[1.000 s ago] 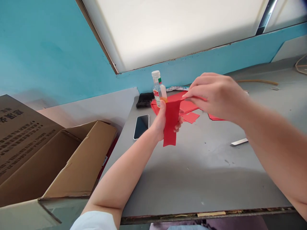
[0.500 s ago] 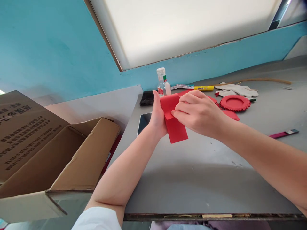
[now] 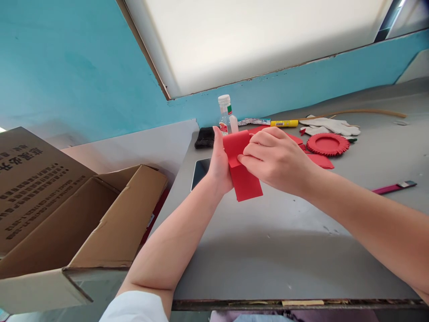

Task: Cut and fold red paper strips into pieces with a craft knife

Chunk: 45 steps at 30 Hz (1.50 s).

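A red paper strip point(image 3: 247, 182) is held up over the grey table, its upper part folded over and its lower end hanging down. My left hand point(image 3: 220, 167) grips it from the left side, thumb pointing up and the other fingers hidden behind the paper. From the right, my right hand point(image 3: 276, 156) pinches the folded part with curled fingers. Behind my right hand lie more red paper pieces point(image 3: 320, 161), partly covered by it. A round red pleated paper piece point(image 3: 327, 144) rests to their right.
Behind the hands stand a clear bottle point(image 3: 224, 114), a yellow tube point(image 3: 284, 123) and white gloves point(image 3: 335, 126). A phone point(image 3: 200, 172) and black item point(image 3: 204, 137) lie left. A purple cutter point(image 3: 393, 188) is right; an open cardboard box point(image 3: 117, 219) stands left of the table point(image 3: 268, 264).
The fingertips of my right hand have shifted very slightly left on the red paper. Both hands keep their hold.
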### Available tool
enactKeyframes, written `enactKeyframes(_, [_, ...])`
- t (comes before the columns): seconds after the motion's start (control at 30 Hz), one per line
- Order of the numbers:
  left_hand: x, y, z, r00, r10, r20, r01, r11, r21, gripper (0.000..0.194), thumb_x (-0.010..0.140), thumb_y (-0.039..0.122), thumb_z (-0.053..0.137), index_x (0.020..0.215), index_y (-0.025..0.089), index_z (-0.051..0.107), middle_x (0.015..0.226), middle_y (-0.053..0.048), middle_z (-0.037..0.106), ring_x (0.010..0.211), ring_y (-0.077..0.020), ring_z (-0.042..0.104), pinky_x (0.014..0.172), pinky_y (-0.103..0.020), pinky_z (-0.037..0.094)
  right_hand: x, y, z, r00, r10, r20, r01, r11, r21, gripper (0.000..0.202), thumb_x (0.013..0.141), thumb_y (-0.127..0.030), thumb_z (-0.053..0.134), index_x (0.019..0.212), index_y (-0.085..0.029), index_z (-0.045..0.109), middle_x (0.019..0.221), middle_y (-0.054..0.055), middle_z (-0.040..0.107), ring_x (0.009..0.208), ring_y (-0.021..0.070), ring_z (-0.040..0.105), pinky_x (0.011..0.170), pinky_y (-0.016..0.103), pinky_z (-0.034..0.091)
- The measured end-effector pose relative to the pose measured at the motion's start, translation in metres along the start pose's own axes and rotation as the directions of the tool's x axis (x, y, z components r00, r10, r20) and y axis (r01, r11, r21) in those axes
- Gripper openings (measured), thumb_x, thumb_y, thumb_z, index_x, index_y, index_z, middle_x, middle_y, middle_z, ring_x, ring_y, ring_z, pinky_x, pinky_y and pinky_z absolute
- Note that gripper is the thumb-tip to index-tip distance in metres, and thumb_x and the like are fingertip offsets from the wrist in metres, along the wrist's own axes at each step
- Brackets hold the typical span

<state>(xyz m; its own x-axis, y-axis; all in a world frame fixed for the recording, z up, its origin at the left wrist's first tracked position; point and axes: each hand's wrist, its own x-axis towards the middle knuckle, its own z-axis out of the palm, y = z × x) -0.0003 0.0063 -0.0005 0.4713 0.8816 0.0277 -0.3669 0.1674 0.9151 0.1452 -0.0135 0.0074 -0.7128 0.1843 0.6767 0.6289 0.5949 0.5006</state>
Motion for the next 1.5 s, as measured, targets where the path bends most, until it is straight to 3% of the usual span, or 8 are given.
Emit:
enactKeyframes(0.17, [0.0008,-0.0011,0.0009,0.999,0.033,-0.022,-0.03,0.99,0.136,0.077,0.079,0.076,0.007,0.101,0.02,0.054,0.088,-0.004,0.062,0.09,-0.022,0.06,0.067,-0.028,0.049,0.001,-0.0004,-0.0014,0.999,0.036,-0.026,-0.036,0.999,0.009,0.029,0.079,0.0,0.043,0.067,-0.019,0.062,0.062,0.003,0.054,0.076,0.0174,0.044,0.07,0.034,0.041])
enactKeyframes(0.3, [0.0007,-0.0013,0.0008,0.998,0.055,-0.033,-0.048,0.98,0.191,0.076,0.078,0.077,0.009,0.101,0.02,0.053,0.087,-0.004,0.061,0.091,-0.0223,0.06,0.068,-0.028,0.049,0.0017,-0.0018,-0.0015,1.0,0.013,-0.02,-0.013,1.0,-0.024,0.03,0.079,0.0,0.043,0.065,-0.019,0.062,0.062,0.003,0.054,0.075,0.0168,0.044,0.073,0.033,0.041])
enactKeyframes(0.63, [-0.0002,0.0017,0.0037,0.998,0.032,-0.047,-0.026,0.992,0.121,0.073,0.079,0.076,0.012,0.099,0.019,0.054,0.082,-0.004,0.061,0.091,-0.0221,0.061,0.068,-0.026,0.05,0.0024,-0.0025,-0.0057,0.999,0.031,0.025,-0.032,0.999,0.032,0.03,0.078,0.001,0.044,0.065,-0.019,0.061,0.062,0.003,0.051,0.076,0.0172,0.043,0.076,0.035,0.039])
enactKeyframes(0.87, [-0.0002,0.0024,0.0056,0.999,-0.03,-0.033,0.028,0.998,-0.058,0.065,0.08,0.075,0.021,0.084,0.019,0.053,0.079,-0.002,0.059,0.089,-0.0205,0.062,0.069,-0.025,0.049,0.0009,-0.0036,-0.0024,1.0,0.016,0.017,-0.015,0.998,-0.056,0.031,0.079,0.001,0.042,0.064,-0.02,0.06,0.062,0.003,0.05,0.075,0.0172,0.042,0.077,0.034,0.04])
enactKeyframes(1.1, [0.0008,-0.0005,0.0053,0.997,-0.021,-0.072,0.025,0.998,0.055,0.069,0.08,0.075,0.015,0.092,0.019,0.054,0.082,-0.003,0.059,0.088,-0.0221,0.062,0.065,-0.029,0.05,0.0014,-0.0045,-0.0026,0.994,-0.013,0.112,0.023,0.996,-0.081,0.028,0.078,0.0,0.043,0.065,-0.019,0.059,0.066,0.003,0.051,0.078,0.0176,0.043,0.081,0.036,0.039])
enactKeyframes(1.33, [-0.0002,0.0008,0.0047,0.999,-0.014,-0.044,0.015,1.0,0.024,0.064,0.08,0.074,0.017,0.083,0.019,0.051,0.072,-0.001,0.054,0.087,-0.0202,0.062,0.066,-0.027,0.05,0.0001,-0.0024,-0.0024,0.995,-0.038,0.097,0.044,0.998,-0.054,0.031,0.08,0.0,0.041,0.068,-0.02,0.061,0.069,0.002,0.055,0.084,0.018,0.047,0.093,0.039,0.037])
enactKeyframes(1.5, [-0.0023,0.0021,0.0046,0.999,-0.035,-0.005,0.035,0.999,-0.022,0.066,0.08,0.074,0.021,0.087,0.018,0.054,0.077,-0.002,0.056,0.084,-0.0187,0.062,0.065,-0.026,0.05,-0.0017,-0.0026,-0.0043,0.989,-0.019,0.143,0.023,0.999,-0.022,0.037,0.083,-0.001,0.034,0.074,-0.023,0.062,0.075,0.001,0.057,0.089,0.0189,0.049,0.102,0.04,0.03])
